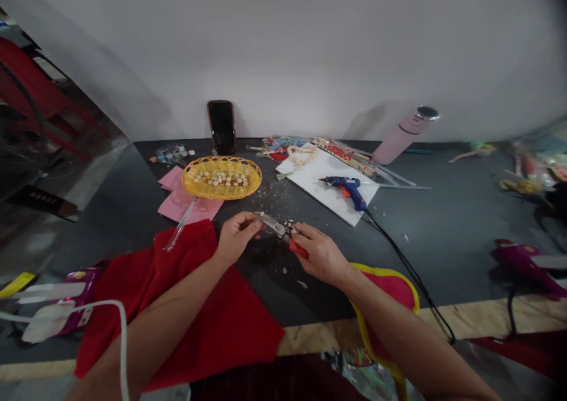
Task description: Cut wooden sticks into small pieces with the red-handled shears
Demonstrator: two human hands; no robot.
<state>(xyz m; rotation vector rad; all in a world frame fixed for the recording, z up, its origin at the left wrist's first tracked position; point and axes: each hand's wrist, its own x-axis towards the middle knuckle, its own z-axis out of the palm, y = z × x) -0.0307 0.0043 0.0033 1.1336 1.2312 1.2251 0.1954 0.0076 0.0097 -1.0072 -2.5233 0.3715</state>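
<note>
My right hand (321, 254) is closed around the red handles of a pair of metal cutters (280, 231), whose jaws point left. My left hand (237, 234) pinches something small at the cutter jaws; I cannot make out what it is. Both hands hover over the dark tabletop (443, 235), which is sprinkled with small white crumbs. Just beyond them sits a yellow woven basket (222, 177) holding several pale beads. A red felt sheet (195, 306) lies under my left forearm.
A blue glue gun (348, 189) rests on a white sheet (330, 179), its black cord running to the table's front edge. A phone (221, 126) leans on the wall. A pink bottle (405, 134), pink paper (181, 200), craft strips and a purple tool (527, 262) lie around.
</note>
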